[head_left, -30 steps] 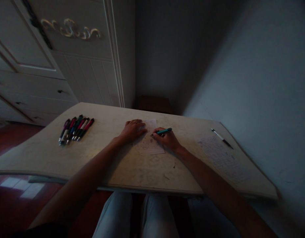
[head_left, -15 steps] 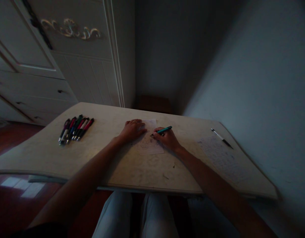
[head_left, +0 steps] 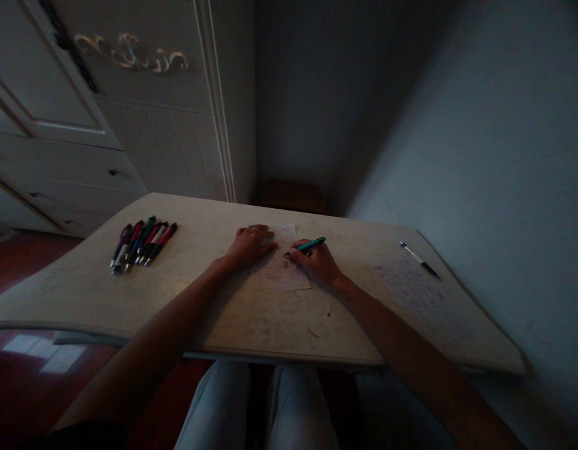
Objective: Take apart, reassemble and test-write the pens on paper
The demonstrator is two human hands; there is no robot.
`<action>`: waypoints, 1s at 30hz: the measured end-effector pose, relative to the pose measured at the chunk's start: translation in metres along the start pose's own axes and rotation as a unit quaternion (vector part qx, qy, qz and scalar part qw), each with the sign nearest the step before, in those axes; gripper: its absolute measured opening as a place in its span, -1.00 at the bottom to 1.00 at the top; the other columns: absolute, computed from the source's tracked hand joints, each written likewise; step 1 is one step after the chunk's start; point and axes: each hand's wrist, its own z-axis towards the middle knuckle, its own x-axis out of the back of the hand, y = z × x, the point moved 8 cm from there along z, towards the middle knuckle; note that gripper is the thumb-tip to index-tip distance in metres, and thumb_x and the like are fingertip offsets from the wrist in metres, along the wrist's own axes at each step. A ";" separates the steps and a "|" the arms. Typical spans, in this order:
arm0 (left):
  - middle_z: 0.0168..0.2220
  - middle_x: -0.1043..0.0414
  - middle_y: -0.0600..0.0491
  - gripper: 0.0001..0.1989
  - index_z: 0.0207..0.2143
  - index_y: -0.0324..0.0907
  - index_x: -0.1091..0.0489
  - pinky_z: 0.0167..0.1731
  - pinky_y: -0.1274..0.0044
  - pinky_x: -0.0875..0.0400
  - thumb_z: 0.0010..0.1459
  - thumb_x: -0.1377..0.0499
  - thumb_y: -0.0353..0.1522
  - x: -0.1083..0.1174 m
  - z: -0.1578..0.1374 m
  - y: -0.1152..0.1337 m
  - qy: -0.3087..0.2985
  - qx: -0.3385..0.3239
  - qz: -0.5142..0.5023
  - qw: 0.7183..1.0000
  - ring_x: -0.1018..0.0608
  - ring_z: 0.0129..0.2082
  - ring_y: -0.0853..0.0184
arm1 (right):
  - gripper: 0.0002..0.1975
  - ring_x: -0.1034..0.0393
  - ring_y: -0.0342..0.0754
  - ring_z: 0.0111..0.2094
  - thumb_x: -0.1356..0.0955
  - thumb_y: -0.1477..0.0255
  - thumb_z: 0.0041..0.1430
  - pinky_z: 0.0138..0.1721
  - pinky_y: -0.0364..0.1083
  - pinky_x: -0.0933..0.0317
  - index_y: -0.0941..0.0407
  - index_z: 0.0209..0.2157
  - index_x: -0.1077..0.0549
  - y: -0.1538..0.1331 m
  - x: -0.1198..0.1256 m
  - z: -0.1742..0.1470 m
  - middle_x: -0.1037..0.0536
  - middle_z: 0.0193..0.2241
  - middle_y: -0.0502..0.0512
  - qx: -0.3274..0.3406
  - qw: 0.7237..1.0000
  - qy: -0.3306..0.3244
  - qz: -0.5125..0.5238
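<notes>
A small sheet of paper (head_left: 289, 281) with marks on it lies at the middle of the table (head_left: 223, 300). My left hand (head_left: 252, 245) rests flat over the paper's left side, fingers stretched out, a ring on one finger. In my right hand (head_left: 319, 261) a teal pen (head_left: 312, 244) is gripped, its tip down at the paper's surface. The pen's lower end is partly hidden by my fingers.
Several pens (head_left: 143, 242) lie side by side at the table's left. A white and black pen (head_left: 419, 259) lies at the right, beyond a written sheet (head_left: 420, 300). A cabinet (head_left: 176, 137) stands behind left; a wall (head_left: 518, 187) borders the right side.
Both hands stay almost in place, with the teal pen still held at the paper. The whole view has shifted very slightly.
</notes>
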 end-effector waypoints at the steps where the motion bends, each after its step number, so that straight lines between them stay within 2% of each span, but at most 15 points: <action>1: 0.17 -0.35 -0.09 -0.55 0.06 -0.04 -0.44 0.16 0.23 -0.14 0.23 -0.04 -0.08 0.000 0.000 0.000 0.000 0.000 -0.002 1.000 -0.34 0.21 0.11 | -0.76 -0.51 -0.02 -0.42 -0.34 0.28 0.17 -0.40 -0.11 -0.32 0.15 -0.31 -0.55 0.000 0.000 0.000 -0.60 -0.47 0.11 0.001 1.000 0.000 0.010; 13: 0.18 -0.34 -0.08 -0.55 0.06 -0.05 -0.44 0.16 0.25 -0.14 0.24 -0.02 -0.08 -0.001 0.000 0.000 -0.002 -0.001 0.000 1.000 -0.33 0.21 0.12 | -0.79 -0.50 -0.03 -0.42 -0.36 0.29 0.16 -0.40 -0.11 -0.32 0.14 -0.32 -0.56 0.000 -0.001 0.001 -0.61 -0.47 0.10 0.002 1.000 -0.006 -0.021; 22: 0.17 -0.35 -0.07 -0.59 0.05 -0.01 -0.44 0.15 0.23 -0.15 0.23 -0.06 -0.10 -0.001 0.000 -0.002 0.006 0.000 -0.002 1.000 -0.35 0.19 0.10 | -0.78 -0.47 -0.06 -0.47 -0.38 0.28 0.10 -0.40 -0.11 -0.32 0.16 -0.36 -0.54 -0.001 0.000 0.001 -0.59 -0.49 0.10 -0.016 1.000 -0.009 0.023; 24: 0.17 -0.35 -0.09 -0.58 0.05 -0.02 -0.44 0.15 0.22 -0.16 0.23 -0.06 -0.10 -0.001 0.000 -0.001 0.004 -0.001 0.000 1.000 -0.34 0.19 0.10 | -0.77 -0.44 -0.09 -0.51 -0.37 0.26 0.08 -0.46 -0.13 -0.30 0.16 -0.39 -0.51 0.002 0.006 0.002 -0.57 -0.52 0.09 -0.037 0.997 0.017 0.065; 28: 0.18 -0.35 -0.08 -0.59 0.05 -0.03 -0.44 0.16 0.23 -0.15 0.24 -0.06 -0.10 0.000 0.000 0.000 -0.005 0.004 0.002 1.000 -0.34 0.19 0.12 | -0.74 -0.27 -0.18 -0.65 -0.36 0.21 0.04 -0.66 -0.20 -0.14 0.15 -0.43 -0.45 0.018 0.029 0.003 -0.47 -0.60 0.01 -0.092 0.978 0.128 0.135; 30: 0.18 -0.34 -0.07 -0.59 0.05 -0.02 -0.43 0.16 0.23 -0.14 0.24 -0.05 -0.09 0.000 0.000 0.001 -0.009 0.002 0.002 1.000 -0.34 0.20 0.13 | -0.73 -0.21 -0.22 -0.68 -0.37 0.20 0.00 -0.71 -0.23 -0.08 0.14 -0.46 -0.41 0.025 0.036 0.004 -0.42 -0.63 -0.03 -0.114 0.967 0.160 0.160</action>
